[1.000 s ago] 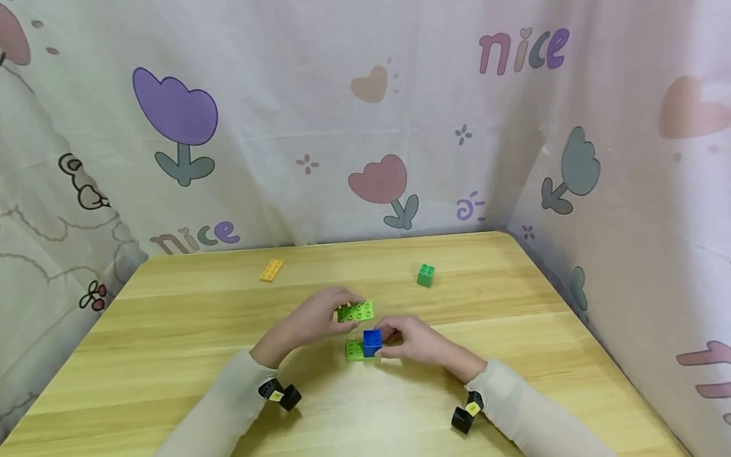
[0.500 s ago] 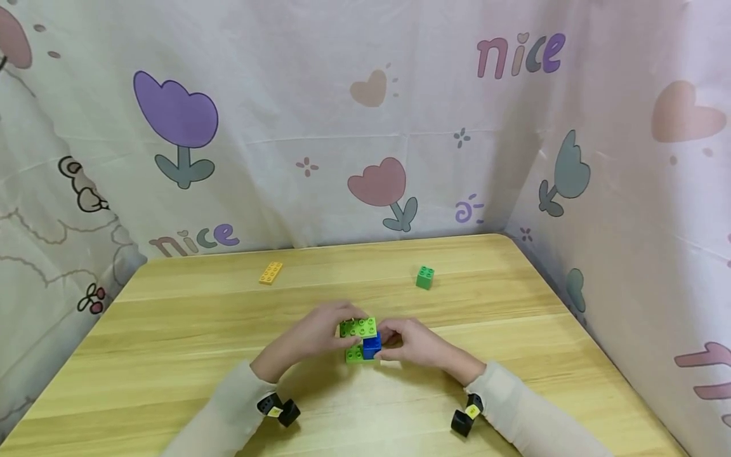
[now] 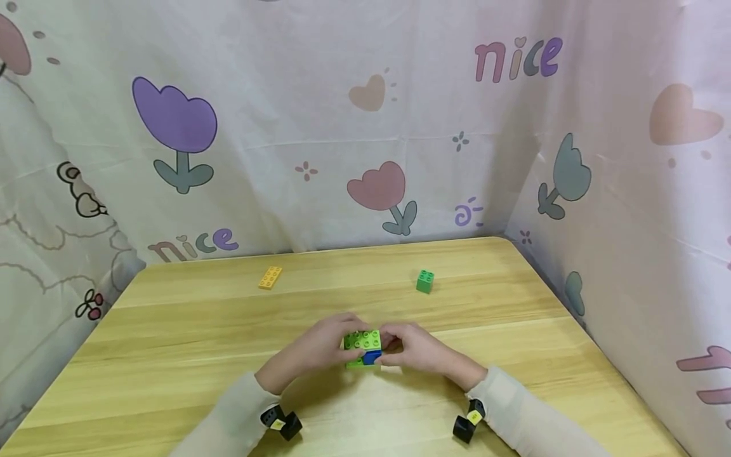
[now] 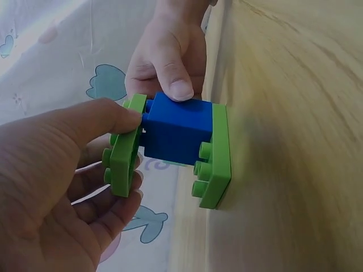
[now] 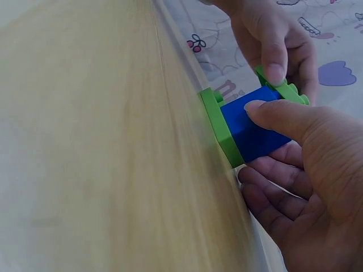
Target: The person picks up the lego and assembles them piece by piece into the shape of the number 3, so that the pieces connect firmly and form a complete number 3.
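My left hand [image 3: 320, 348] pinches a light green studded building plate [image 4: 121, 165] between thumb and fingers. In the left wrist view this plate lies right at the studs of a blue building brick [image 4: 180, 129], slightly tilted to it, with a narrow gap showing. The blue brick stands on one end of a second light green plate [image 4: 220, 161], which lies on the table; bare studs show on its other end. My right hand [image 3: 421, 349] grips the blue brick from the right, thumb on its near face [image 5: 241, 127]. The left hand hides part of the upper plate in the head view.
On the wooden table [image 3: 188, 330], a yellow studded plate [image 3: 270, 277] lies at the back left. A small green brick [image 3: 425, 281] stands at the back right. A printed curtain [image 3: 285, 114] hangs behind the table and along its sides.
My left hand has brought the upper light green plate toward me and down, from behind the blue brick to over its top. The right hand has stayed at the blue brick.
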